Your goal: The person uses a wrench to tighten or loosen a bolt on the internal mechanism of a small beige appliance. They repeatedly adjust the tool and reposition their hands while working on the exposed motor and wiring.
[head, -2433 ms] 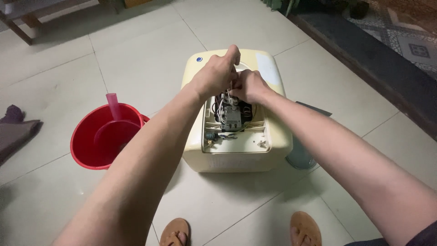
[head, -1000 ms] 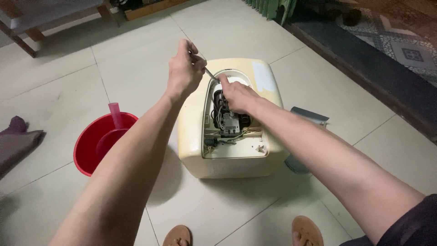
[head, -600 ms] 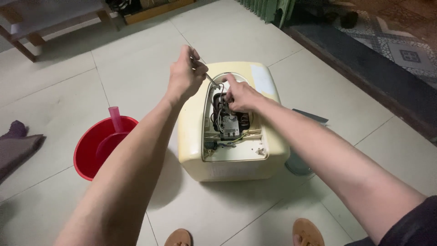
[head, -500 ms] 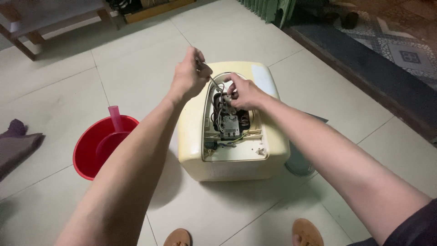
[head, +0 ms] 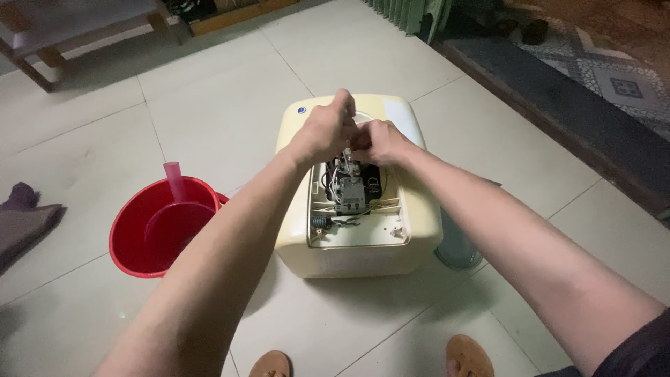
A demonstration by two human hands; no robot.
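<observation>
Left hand (head: 322,132) has come back down from its raised position, fist closed, meeting the pinching right hand (head: 377,142) over the wiring (head: 349,188) inside the heater (head: 419,209), right of the bucket (head: 139,241).

Both forearms bare to the elbow. Dark sleeve edge (head: 642,349) at right upper arm. Brown sandals (head: 469,356) on both feet.
</observation>
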